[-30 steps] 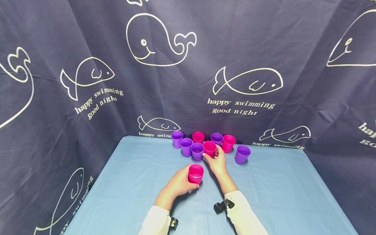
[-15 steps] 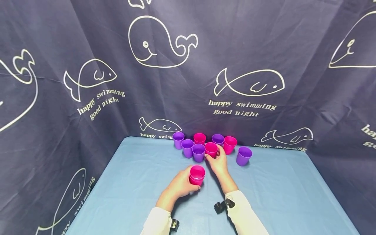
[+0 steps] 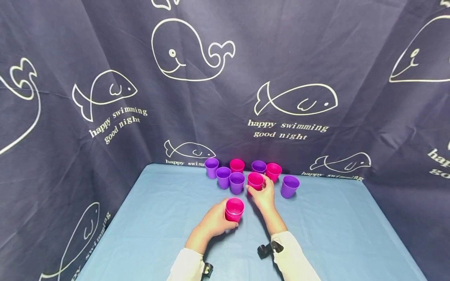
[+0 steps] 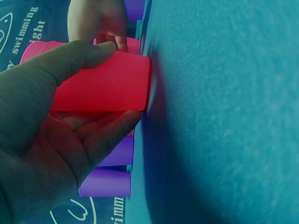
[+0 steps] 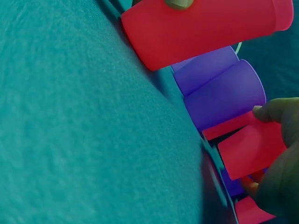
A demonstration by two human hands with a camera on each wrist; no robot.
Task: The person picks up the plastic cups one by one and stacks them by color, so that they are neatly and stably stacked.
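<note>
My left hand (image 3: 214, 219) grips a stack of two nested pink cups (image 3: 234, 210), held upright in front of the other cups. In the left wrist view the thumb lies along one side of the stack (image 4: 103, 88) and the fingers along the other. Thumb and fingers of my right hand (image 3: 264, 195) hold a single pink cup (image 3: 254, 180), also seen in the right wrist view (image 5: 250, 149). A narrow gap separates that cup from the purple cup (image 3: 237, 184) to its left. Whether its base touches the table cannot be made out.
Along the back stand more purple cups (image 3: 223, 178) and pink cups, including a pink cup (image 3: 237, 165) and another pink cup (image 3: 273, 171). One purple cup (image 3: 290, 187) is apart at the right. A blue cloth (image 3: 158, 234) covers the table; a dark printed curtain (image 3: 225, 109) rises behind.
The pink cup in my right hand has shifted slightly right and towards me, parting from the purple cup beside it. My left hand keeps its stack in nearly the same place.
</note>
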